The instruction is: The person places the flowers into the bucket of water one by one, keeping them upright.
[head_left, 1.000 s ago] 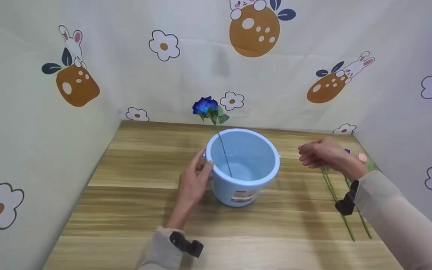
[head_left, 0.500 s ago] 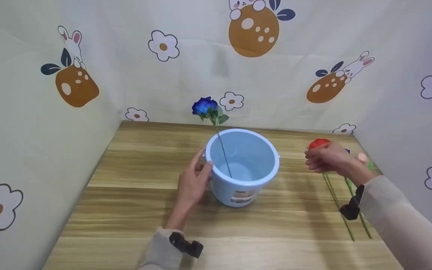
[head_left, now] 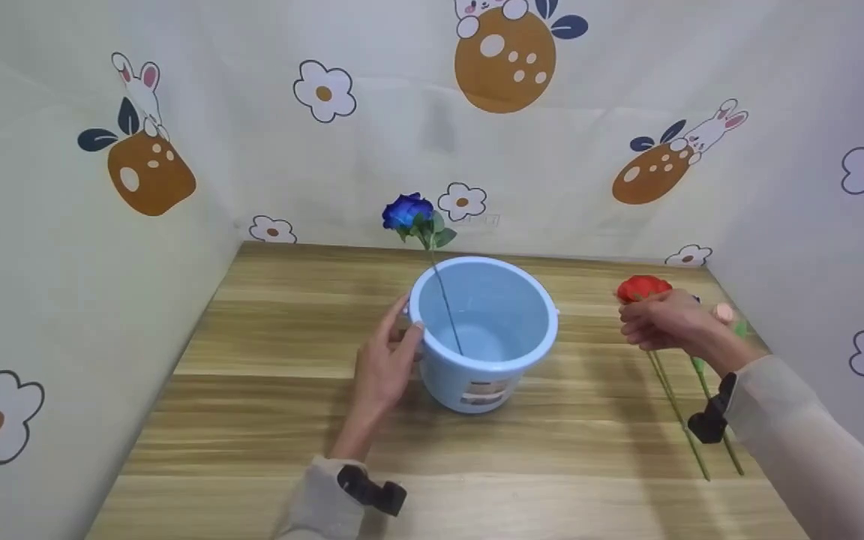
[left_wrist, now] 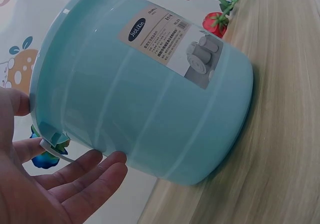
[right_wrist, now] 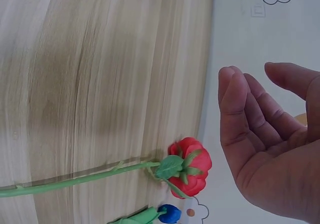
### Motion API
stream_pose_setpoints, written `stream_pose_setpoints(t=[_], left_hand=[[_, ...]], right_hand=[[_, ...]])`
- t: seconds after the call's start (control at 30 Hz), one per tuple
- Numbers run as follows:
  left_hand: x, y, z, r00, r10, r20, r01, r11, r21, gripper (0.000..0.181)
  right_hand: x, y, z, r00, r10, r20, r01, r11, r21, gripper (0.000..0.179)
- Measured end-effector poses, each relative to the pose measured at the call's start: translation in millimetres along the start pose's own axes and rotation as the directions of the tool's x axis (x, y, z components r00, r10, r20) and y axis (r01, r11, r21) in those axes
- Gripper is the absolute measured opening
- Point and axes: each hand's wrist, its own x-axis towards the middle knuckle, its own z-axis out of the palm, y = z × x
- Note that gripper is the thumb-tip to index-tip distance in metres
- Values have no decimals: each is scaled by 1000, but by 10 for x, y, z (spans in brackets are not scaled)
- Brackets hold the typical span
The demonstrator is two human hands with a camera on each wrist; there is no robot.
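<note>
A light blue bucket (head_left: 443, 379) stands upright on the wooden table. My left hand (head_left: 383, 367) holds its left side, with the thumb at the rim and the fingers against the outer wall by the thin handle (left_wrist: 56, 152). One blue rose (head_left: 408, 213) leans inside the bucket, its bloom above the rim. Over at the right, my right hand (head_left: 664, 322) hovers near a red rose (head_left: 643, 288) lying on the table. In the right wrist view its fingers bend loosely, thumb apart, nothing between them, and the red rose (right_wrist: 191, 166) lies clear of them.
Beside the red rose lie a second blue flower (right_wrist: 170, 214) and a pale pink flower (head_left: 722, 313), partly hidden by my right arm. Printed cloth walls (head_left: 372, 157) enclose the table (head_left: 267, 420) at the back and both sides.
My right hand has moved right and slightly down, uncovering the red rose bloom that it hid at first. The left hand, the bucket and the blue rose in it stay put.
</note>
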Motion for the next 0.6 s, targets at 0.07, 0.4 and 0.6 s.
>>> stream_pose_setpoints(t=[0.07, 0.4, 0.6], left_hand=[[-2, -2, 0, 1000, -3, -2, 3, 1000, -1, 56], [3, 14, -4, 1000, -16, 14, 16, 1000, 5, 56], [9, 13, 0, 1000, -21, 13, 21, 1000, 0, 56]], right_hand=[[7, 21, -15, 1000, 6, 8, -6, 1000, -5, 21], [5, 97, -62, 1000, 26, -11, -27, 1000, -12, 22], [4, 130, -90, 999, 28, -21, -28, 1000, 3, 21]])
